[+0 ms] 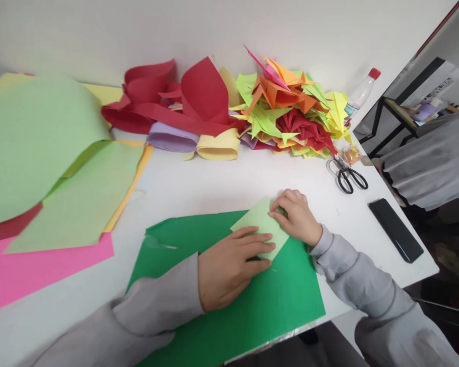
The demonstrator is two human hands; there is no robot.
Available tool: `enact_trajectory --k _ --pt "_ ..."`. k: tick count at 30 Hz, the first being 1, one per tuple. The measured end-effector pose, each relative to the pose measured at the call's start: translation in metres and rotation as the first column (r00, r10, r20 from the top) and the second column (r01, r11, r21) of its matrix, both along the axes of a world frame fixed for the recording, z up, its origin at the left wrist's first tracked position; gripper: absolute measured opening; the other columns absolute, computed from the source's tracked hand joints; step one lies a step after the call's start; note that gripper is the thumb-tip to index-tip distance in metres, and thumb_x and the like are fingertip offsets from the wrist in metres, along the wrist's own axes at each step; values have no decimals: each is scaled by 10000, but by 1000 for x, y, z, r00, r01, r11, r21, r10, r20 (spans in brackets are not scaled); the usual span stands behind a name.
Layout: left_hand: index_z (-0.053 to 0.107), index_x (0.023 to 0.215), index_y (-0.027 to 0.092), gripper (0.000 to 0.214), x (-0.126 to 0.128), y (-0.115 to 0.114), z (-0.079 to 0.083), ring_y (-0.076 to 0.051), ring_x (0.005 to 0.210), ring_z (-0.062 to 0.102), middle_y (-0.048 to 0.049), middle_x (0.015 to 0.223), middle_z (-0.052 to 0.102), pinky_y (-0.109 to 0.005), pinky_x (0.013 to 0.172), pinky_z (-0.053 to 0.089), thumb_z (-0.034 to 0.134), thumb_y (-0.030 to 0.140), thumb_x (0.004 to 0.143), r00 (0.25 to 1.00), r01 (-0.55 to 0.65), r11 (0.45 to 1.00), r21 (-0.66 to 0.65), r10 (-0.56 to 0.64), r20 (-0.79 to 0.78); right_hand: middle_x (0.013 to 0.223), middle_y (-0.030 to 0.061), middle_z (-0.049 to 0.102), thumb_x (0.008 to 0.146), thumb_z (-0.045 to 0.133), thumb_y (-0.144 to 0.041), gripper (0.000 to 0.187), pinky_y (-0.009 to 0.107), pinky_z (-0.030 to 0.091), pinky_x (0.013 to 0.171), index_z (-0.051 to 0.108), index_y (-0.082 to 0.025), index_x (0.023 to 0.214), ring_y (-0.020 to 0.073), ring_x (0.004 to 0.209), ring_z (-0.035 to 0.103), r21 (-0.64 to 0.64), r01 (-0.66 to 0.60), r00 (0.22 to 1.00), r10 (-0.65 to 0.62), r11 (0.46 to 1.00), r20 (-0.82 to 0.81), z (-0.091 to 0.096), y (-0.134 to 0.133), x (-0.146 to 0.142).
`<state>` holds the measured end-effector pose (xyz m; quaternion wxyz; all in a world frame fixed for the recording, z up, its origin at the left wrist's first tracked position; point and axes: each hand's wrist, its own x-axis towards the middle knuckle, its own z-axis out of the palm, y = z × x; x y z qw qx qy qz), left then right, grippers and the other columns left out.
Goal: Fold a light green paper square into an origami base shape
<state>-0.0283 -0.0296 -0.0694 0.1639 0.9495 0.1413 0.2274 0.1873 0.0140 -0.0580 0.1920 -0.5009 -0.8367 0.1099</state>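
Note:
A small light green paper point(258, 219), folded, lies on a large dark green sheet point(252, 306) near the table's front edge. My left hand point(229, 267) rests flat on the lower part of the light green paper, fingers stretched out together. My right hand point(296, 216) is curled at the paper's right edge, its fingertips pinching or pressing the fold there. Both arms wear grey sleeves.
Large light green point(42, 142), pink point(30, 272) and yellow sheets lie at the left. Rolled red, purple and yellow papers point(183, 109) and a heap of folded paper cranes point(290, 109) line the wall. Scissors point(348, 176), a black phone point(396, 229) and a plastic bottle point(361, 92) sit at the right.

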Motion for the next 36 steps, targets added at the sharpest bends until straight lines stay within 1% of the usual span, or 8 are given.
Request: enact_trajectory --k 3,7,10,12,15,26,33,36 --pt "567 1120 163 323 9 8 2 -204 1067 594 -86 1080 685 -398 948 430 360 74 888 999 -28 999 29 27 32 895 33 554 860 593 -304 91 348 324 805 601 -213 853 213 907 468 4 10 1000 -10 1000 -6 0 0 0" --pt "649 903 170 276 21 12 5 -172 812 619 -68 928 705 -343 786 482 381 111 920 992 -120 986 119 114 62 897 33 553 858 591 -308 92 350 327 810 600 -217 847 214 916 468 -6 15 1000 -15 1000 -7 1 0 -1" --pt "662 817 180 263 24 9 5 -197 940 611 -78 1031 691 -379 860 483 423 161 925 981 -191 965 179 181 69 902 35 552 857 590 -309 90 351 329 813 601 -220 848 216 916 471 -15 17 1000 -17 1000 -2 2 0 -1" --pt "668 907 175 223 23 7 4 -226 1085 576 -95 1116 672 -412 941 466 446 193 926 974 -228 950 214 221 55 904 37 553 861 584 -311 93 351 329 815 603 -221 848 216 918 473 -21 18 1000 -18 1000 2 2 0 -1" --pt "649 1023 140 230 22 5 1 -245 1162 552 -119 1160 660 -437 1000 447 455 226 933 967 -252 936 247 252 31 903 35 551 862 583 -310 94 351 326 817 607 -219 851 213 923 471 -26 18 1000 -17 1000 4 2 0 -1" --pt "660 970 160 193 21 9 1 -257 1115 598 -88 1130 684 -460 958 479 484 230 929 974 -224 947 228 224 25 922 36 572 890 540 -268 97 364 330 825 617 -223 854 211 927 478 -52 25 999 -26 998 -25 3 1 -1" --pt "657 983 161 219 21 8 0 -245 1120 594 -83 1128 686 -451 968 461 453 233 946 976 -216 948 236 217 21 930 59 555 893 531 -306 124 373 340 827 604 -206 890 229 926 462 22 29 998 -30 999 52 3 -1 -2" --pt "650 1013 154 230 21 7 -1 -245 1137 583 -86 1148 679 -451 986 443 436 211 951 972 -229 938 259 234 14 983 76 549 883 530 -343 176 385 347 843 588 -194 956 240 949 459 5 -8 997 7 1000 80 6 -4 2"
